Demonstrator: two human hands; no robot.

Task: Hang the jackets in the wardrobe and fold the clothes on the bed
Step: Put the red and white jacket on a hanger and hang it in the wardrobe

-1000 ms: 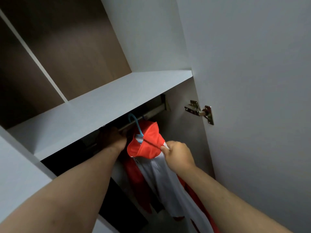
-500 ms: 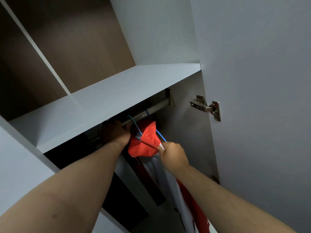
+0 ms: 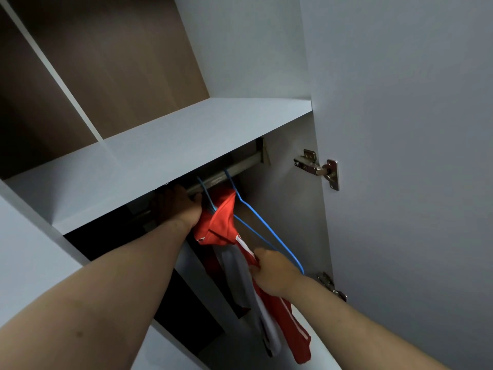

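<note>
A red jacket (image 3: 222, 222) with a grey lining and white stripes hangs on a blue wire hanger (image 3: 206, 193) hooked over the metal wardrobe rail (image 3: 240, 166). An empty blue hanger (image 3: 262, 225) hangs just right of it. My left hand (image 3: 177, 206) reaches under the shelf to the rail beside the jacket's collar; its fingers are in shadow. My right hand (image 3: 274, 271) pinches the jacket's front edge lower down, next to the empty hanger's bottom corner.
A white shelf (image 3: 165, 153) runs just above the rail, with brown-backed compartments (image 3: 106, 62) over it. The open wardrobe door (image 3: 413, 156) stands at the right with metal hinges (image 3: 318, 168). Dark space lies below the shelf at the left.
The jacket's hanger has gone up onto the rail. My right hand has slid down from the collar to the jacket's front edge. The view has tilted a little.
</note>
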